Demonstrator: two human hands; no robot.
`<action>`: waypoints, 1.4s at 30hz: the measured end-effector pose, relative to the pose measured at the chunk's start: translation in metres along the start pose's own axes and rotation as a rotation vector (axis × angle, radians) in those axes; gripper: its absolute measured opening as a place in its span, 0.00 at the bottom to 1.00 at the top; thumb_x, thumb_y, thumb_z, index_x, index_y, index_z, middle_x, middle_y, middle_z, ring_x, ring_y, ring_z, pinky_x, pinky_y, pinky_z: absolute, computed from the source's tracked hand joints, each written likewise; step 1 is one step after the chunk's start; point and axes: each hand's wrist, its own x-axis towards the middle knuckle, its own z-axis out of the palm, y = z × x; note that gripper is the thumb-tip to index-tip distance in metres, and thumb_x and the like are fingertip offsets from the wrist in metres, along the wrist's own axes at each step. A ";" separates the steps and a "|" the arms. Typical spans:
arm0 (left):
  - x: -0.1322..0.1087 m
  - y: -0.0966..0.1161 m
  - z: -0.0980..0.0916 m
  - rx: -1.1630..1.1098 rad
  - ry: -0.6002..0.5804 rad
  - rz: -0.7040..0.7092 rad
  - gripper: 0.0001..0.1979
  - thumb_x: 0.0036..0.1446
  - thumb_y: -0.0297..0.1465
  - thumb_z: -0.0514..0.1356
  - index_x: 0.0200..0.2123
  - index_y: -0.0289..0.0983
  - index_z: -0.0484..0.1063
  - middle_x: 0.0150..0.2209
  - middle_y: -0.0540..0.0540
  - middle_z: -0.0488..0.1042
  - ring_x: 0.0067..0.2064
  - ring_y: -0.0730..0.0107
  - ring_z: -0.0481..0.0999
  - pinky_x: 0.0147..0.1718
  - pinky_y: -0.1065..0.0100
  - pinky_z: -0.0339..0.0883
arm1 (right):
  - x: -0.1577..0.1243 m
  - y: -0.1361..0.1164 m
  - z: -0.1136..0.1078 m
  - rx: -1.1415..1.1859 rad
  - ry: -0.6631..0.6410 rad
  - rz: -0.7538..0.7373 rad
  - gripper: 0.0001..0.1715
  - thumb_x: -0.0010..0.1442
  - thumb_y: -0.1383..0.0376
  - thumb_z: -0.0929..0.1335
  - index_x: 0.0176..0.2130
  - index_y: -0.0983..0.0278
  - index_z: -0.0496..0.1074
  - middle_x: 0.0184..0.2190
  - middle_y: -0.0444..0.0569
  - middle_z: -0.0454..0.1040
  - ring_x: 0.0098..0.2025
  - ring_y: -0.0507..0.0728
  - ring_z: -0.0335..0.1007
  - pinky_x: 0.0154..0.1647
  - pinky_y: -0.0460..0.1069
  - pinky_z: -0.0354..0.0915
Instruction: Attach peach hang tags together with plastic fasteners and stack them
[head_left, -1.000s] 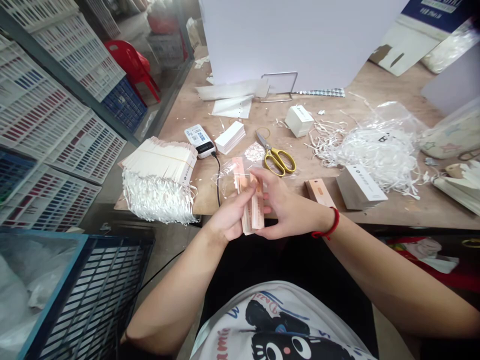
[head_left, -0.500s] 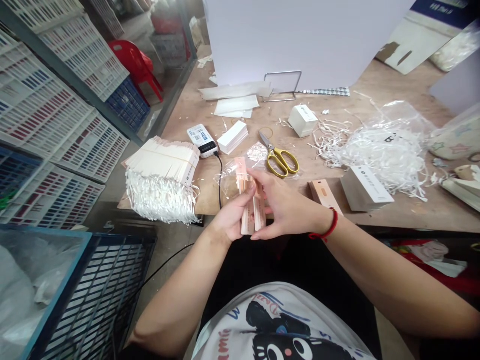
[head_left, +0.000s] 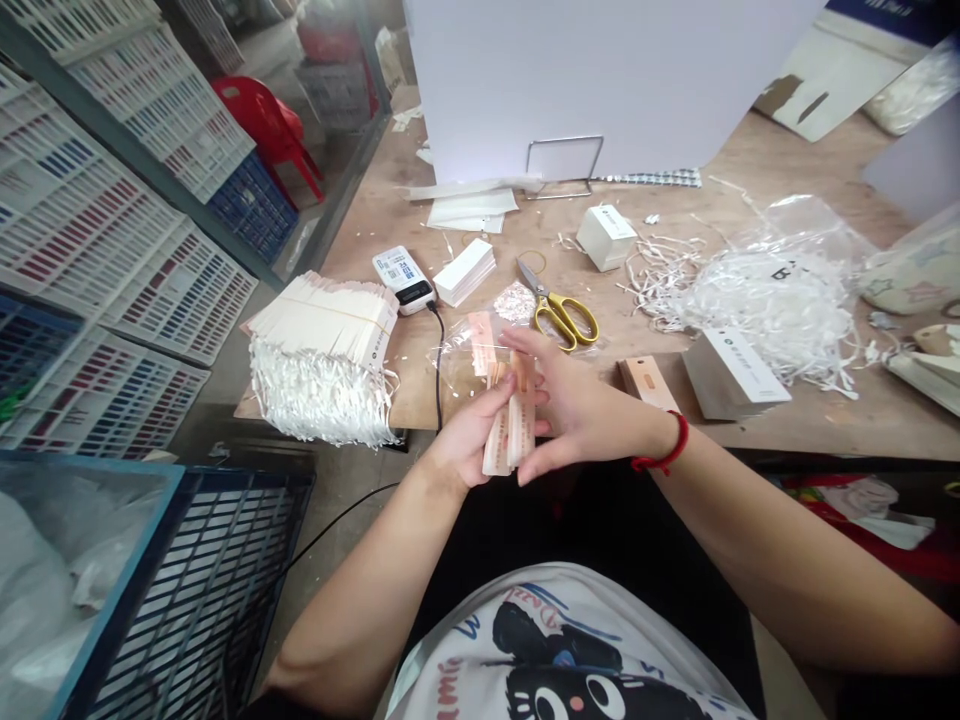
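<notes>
Looks like a wkshp, judging by stacked plastic crates, wooden surface w/ scissors, string pile, etc.

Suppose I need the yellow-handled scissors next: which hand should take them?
Probably the right hand: its thumb and forefinger are spread wide, and the yellow-handled scissors lie just beyond it. The left hand has its thumb over the pinkish cards, so it seems better suited to holding those.

I log, from my end: red cord bracelet at right wrist, 4 o'clock; white shirt, black cartoon print, 6 o'clock; black trousers.
</notes>
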 end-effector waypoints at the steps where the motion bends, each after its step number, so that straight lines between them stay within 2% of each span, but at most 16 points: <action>1: -0.001 0.002 0.000 0.012 0.017 0.004 0.20 0.68 0.44 0.56 0.45 0.33 0.76 0.28 0.45 0.77 0.23 0.71 0.77 0.22 0.73 0.70 | 0.002 0.003 -0.003 0.051 0.046 0.031 0.64 0.46 0.44 0.78 0.70 0.57 0.51 0.68 0.59 0.57 0.66 0.70 0.60 0.65 0.65 0.60; 2: -0.003 0.003 0.000 0.029 0.032 0.010 0.19 0.68 0.44 0.55 0.45 0.33 0.76 0.29 0.46 0.77 0.22 0.73 0.76 0.19 0.74 0.68 | 0.004 0.005 -0.006 0.085 0.095 0.081 0.52 0.52 0.46 0.76 0.67 0.57 0.58 0.66 0.57 0.62 0.64 0.67 0.64 0.63 0.62 0.63; 4: -0.005 0.007 -0.001 0.070 0.050 0.033 0.19 0.67 0.45 0.56 0.44 0.34 0.76 0.31 0.47 0.77 0.21 0.75 0.75 0.16 0.76 0.66 | 0.010 0.012 -0.012 0.077 0.154 0.208 0.23 0.62 0.54 0.71 0.54 0.59 0.74 0.54 0.53 0.75 0.54 0.62 0.73 0.54 0.57 0.69; 5: -0.006 0.008 -0.001 0.092 0.055 0.044 0.20 0.67 0.45 0.56 0.45 0.34 0.76 0.32 0.47 0.77 0.21 0.76 0.75 0.15 0.76 0.65 | 0.012 0.015 -0.014 0.045 0.154 0.262 0.14 0.64 0.57 0.69 0.47 0.60 0.78 0.46 0.51 0.79 0.48 0.60 0.75 0.50 0.55 0.70; 6: -0.007 0.009 -0.002 0.109 0.059 0.055 0.20 0.66 0.46 0.57 0.45 0.34 0.76 0.33 0.47 0.77 0.21 0.76 0.75 0.15 0.76 0.65 | 0.015 0.018 -0.015 0.006 0.140 0.300 0.11 0.65 0.60 0.68 0.41 0.60 0.80 0.40 0.49 0.81 0.43 0.58 0.76 0.46 0.53 0.69; 8: -0.007 0.010 -0.003 0.128 0.066 0.065 0.20 0.66 0.46 0.57 0.45 0.34 0.76 0.34 0.47 0.77 0.21 0.78 0.74 0.14 0.76 0.65 | 0.019 0.023 -0.017 -0.067 0.105 0.328 0.10 0.64 0.65 0.67 0.36 0.61 0.81 0.35 0.47 0.82 0.38 0.57 0.76 0.41 0.51 0.67; 13: -0.003 0.011 -0.007 0.155 0.077 0.026 0.21 0.66 0.47 0.57 0.44 0.34 0.77 0.33 0.48 0.75 0.20 0.80 0.72 0.13 0.78 0.62 | 0.020 0.024 -0.017 -0.154 0.080 0.353 0.09 0.62 0.67 0.68 0.35 0.61 0.81 0.30 0.44 0.81 0.32 0.53 0.73 0.35 0.48 0.62; 19: 0.002 0.012 -0.010 0.177 0.069 -0.022 0.22 0.65 0.47 0.57 0.45 0.33 0.77 0.34 0.47 0.75 0.20 0.80 0.71 0.13 0.78 0.62 | 0.017 0.022 -0.021 -0.238 0.029 0.404 0.08 0.60 0.67 0.69 0.33 0.60 0.80 0.27 0.42 0.79 0.30 0.52 0.71 0.33 0.48 0.60; 26: 0.005 0.013 -0.003 0.214 0.079 -0.064 0.20 0.66 0.45 0.58 0.43 0.32 0.77 0.33 0.46 0.76 0.19 0.80 0.70 0.12 0.78 0.60 | 0.014 0.017 -0.021 -0.344 -0.008 0.433 0.08 0.59 0.68 0.68 0.31 0.62 0.78 0.25 0.44 0.76 0.27 0.52 0.68 0.30 0.48 0.58; 32: 0.008 0.012 -0.002 0.223 0.074 -0.064 0.19 0.65 0.43 0.60 0.46 0.32 0.77 0.31 0.46 0.76 0.18 0.80 0.70 0.13 0.79 0.60 | 0.006 0.016 -0.015 -0.356 0.061 0.442 0.09 0.59 0.70 0.66 0.32 0.63 0.77 0.26 0.45 0.76 0.28 0.53 0.68 0.32 0.48 0.58; 42: 0.008 0.001 0.000 0.270 0.050 0.069 0.18 0.62 0.42 0.64 0.43 0.32 0.77 0.31 0.45 0.76 0.21 0.80 0.70 0.18 0.78 0.63 | -0.004 0.013 -0.010 -0.207 0.160 0.441 0.08 0.60 0.68 0.67 0.32 0.62 0.77 0.28 0.47 0.78 0.31 0.55 0.71 0.36 0.51 0.64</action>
